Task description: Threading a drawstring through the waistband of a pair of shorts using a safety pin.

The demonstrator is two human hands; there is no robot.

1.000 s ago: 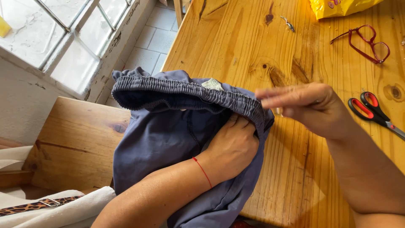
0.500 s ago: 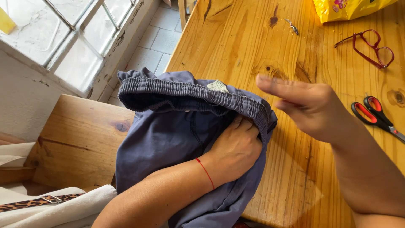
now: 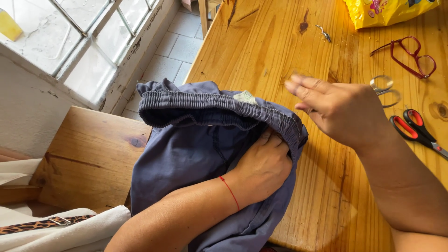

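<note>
Lying across the near corner of the wooden table point(image 3: 280, 56) and hanging over its edge is a blue-grey garment point(image 3: 186, 149), its elastic waistband point(image 3: 210, 100) running left to right, opening turned away from the person. The left hand point(image 3: 263, 165), a red thread at the wrist, is pressing into the cloth just under the waistband, fingers curled and gripping a fold. The right hand point(image 3: 340, 109) is hovering above the tabletop beside the waistband's right end, fingers together and extended, holding nothing. A small pale label point(image 3: 245, 96) is sitting on the band. Further right, red-handled scissors point(image 3: 415, 130) are lying; beyond, red glasses point(image 3: 410, 58) and a yellow bag point(image 3: 387, 11). At left, a window point(image 3: 70, 42) is letting in light above a tiled floor point(image 3: 172, 42).
</note>
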